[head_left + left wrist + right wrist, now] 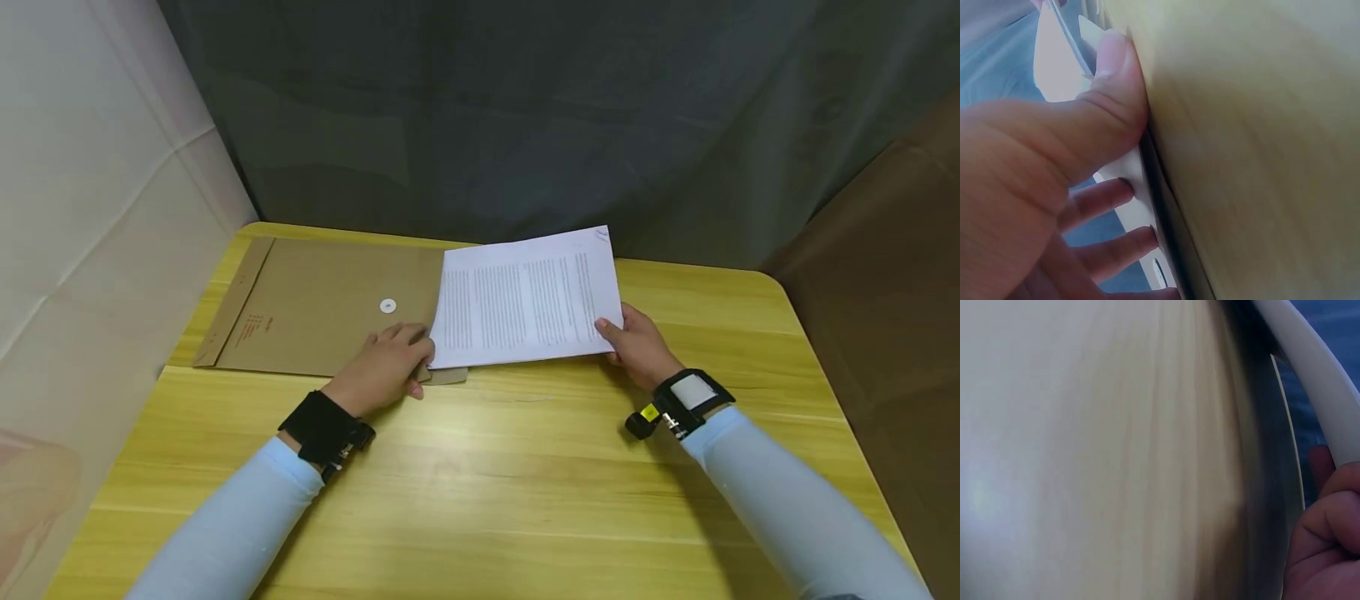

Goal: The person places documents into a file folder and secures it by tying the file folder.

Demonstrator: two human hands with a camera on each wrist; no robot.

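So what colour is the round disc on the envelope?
White, on the brown envelope; the disc shows best in the head view.

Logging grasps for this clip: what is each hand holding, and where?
The right hand pinches the printed sheets at their near right corner; the left hand grips the envelope at its opening.
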